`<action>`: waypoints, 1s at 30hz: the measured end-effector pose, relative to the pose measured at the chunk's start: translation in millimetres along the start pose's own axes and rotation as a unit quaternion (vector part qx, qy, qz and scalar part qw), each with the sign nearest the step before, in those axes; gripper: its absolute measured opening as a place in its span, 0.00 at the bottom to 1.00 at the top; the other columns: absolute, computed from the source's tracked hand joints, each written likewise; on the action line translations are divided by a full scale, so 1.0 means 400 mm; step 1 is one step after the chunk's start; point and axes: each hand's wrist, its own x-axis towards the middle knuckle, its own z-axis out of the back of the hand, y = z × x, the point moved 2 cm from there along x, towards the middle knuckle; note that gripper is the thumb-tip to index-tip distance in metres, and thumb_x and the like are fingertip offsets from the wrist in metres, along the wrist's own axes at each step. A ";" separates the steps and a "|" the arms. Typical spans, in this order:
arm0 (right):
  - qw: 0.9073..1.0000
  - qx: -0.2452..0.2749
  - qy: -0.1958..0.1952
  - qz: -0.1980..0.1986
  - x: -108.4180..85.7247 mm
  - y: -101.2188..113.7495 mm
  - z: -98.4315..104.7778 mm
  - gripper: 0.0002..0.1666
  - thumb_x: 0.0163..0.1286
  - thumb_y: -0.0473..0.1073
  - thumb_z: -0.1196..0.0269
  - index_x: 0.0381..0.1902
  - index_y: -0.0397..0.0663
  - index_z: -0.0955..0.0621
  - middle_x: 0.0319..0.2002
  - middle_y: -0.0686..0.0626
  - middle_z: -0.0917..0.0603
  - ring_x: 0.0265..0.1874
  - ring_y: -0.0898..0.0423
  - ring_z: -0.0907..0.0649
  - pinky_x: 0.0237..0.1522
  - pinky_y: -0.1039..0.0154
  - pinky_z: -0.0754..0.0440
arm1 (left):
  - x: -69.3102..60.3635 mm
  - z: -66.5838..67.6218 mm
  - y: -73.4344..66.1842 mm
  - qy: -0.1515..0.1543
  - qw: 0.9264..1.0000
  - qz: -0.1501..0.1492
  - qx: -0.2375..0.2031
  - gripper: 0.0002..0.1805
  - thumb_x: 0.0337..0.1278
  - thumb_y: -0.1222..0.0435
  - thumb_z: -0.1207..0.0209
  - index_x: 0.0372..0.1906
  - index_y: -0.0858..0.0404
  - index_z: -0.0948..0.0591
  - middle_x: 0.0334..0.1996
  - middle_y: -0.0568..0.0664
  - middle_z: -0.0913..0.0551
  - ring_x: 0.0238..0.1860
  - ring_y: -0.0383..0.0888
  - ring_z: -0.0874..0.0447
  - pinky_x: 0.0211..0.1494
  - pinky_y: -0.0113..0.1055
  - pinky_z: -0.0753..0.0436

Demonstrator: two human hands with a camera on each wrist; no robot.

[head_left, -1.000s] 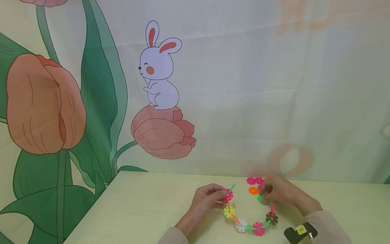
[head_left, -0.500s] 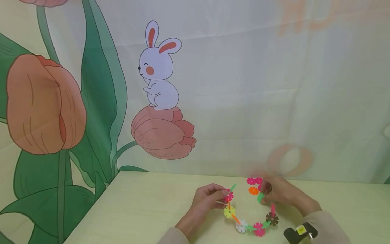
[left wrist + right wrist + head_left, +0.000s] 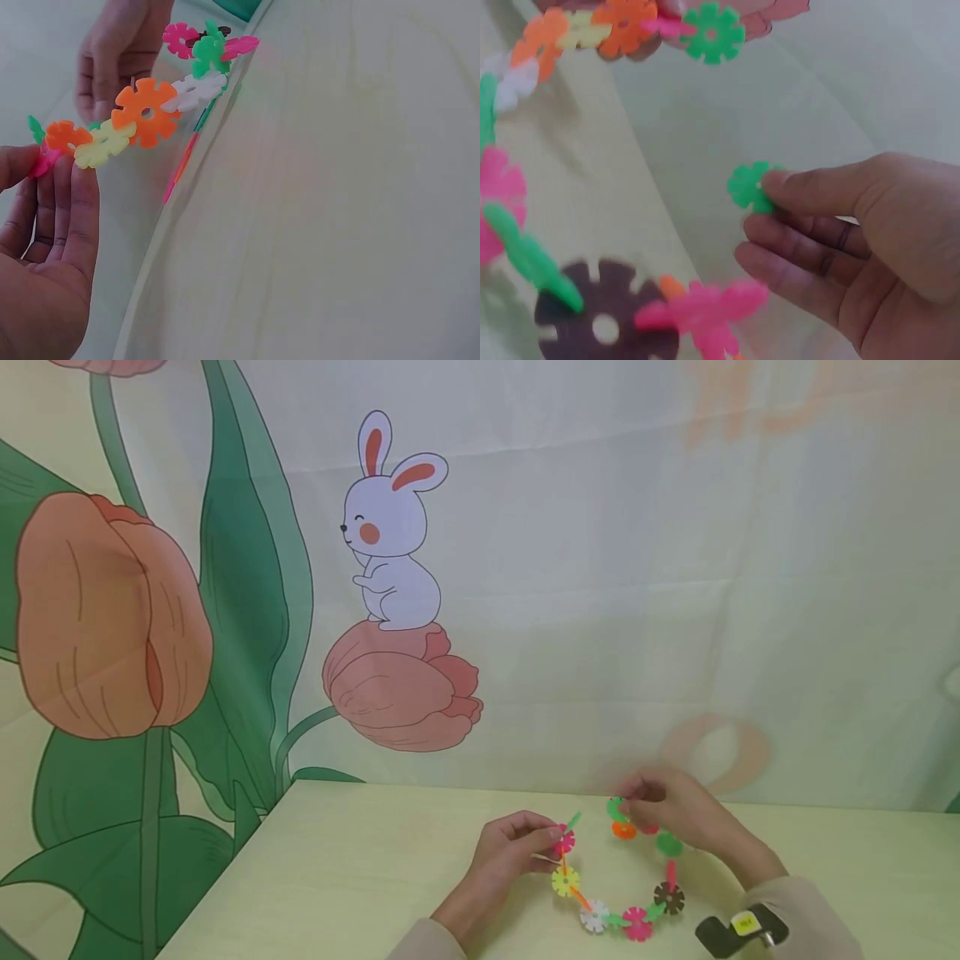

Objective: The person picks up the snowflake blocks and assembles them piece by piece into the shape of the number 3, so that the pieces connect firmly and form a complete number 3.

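A curved chain of flower-shaped discs hangs from my left hand (image 3: 510, 852) (image 3: 45, 262), whose thumb and fingers pinch a pink disc (image 3: 564, 839) (image 3: 45, 160) with a green one on it. Along the chain come orange, a yellow disc (image 3: 566, 881), a white disc (image 3: 594, 916), green and pink, then a brown disc (image 3: 669, 898) (image 3: 574, 330) with pink on it. My right hand (image 3: 690, 814) (image 3: 870, 232) pinches a separate green disc (image 3: 616, 810) (image 3: 746, 184) beyond the chain. Another green disc (image 3: 669, 844) shows below that hand; whether it joins the chain I cannot tell.
A loose orange disc (image 3: 623, 831) lies on the pale table (image 3: 360, 877) near its back edge, with pink beside it partly hidden by my right hand. Behind the table hangs a cloth (image 3: 570, 610) printed with a rabbit and tulips. A black device (image 3: 738, 932) is at my right wrist.
My right hand has moved up and left with a green disc, now covering the pink discs at the back. The green disc below that hand has come into view. My left hand has stayed put.
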 end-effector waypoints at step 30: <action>0.991 0.130 -0.001 0.008 0.006 0.080 -0.060 0.18 0.77 0.40 0.32 0.54 0.31 0.20 0.40 0.37 0.12 0.39 0.44 0.08 0.49 0.45 0.10 | -0.005 0.001 -0.001 0.008 1.000 -0.022 -0.011 0.08 0.64 0.70 0.31 0.42 0.73 0.14 0.33 0.55 0.11 0.31 0.44 0.12 0.41 0.37 0.08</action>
